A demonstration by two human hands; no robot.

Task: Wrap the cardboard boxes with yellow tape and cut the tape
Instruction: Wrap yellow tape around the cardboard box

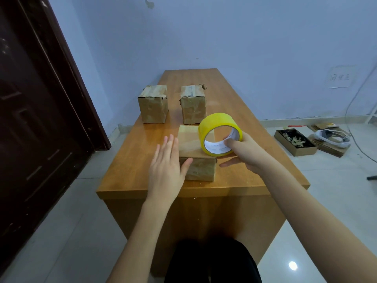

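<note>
You stand at the near short end of a long wooden counter point(234, 94) that runs away from you toward a pale blue wall. Three cardboard boxes sit on it. The near box point(196, 158) lies close to the front edge, between your two hands. The far left box point(153, 104) stands at the counter's left edge, and the far right box point(193, 104) stands just beside it with a gap between them. The right half of the counter beyond your right hand is bare wood.

Your left hand point(166, 168) is flat, fingers straight and apart, with the thumb touching the near box's top left front edge. Your right hand point(241, 150) grips one tape roll point(219, 133), yellow, thumb hooked inside its core and fingers curled under it. The roll's lower rim rests at the right side of the near box's top.

A dark door point(36, 119) stands to your left. On the tiled floor to your right lie one open tray of scraps point(294, 142), flat cardboard pieces and one white device point(332, 137), well apart from the counter.
</note>
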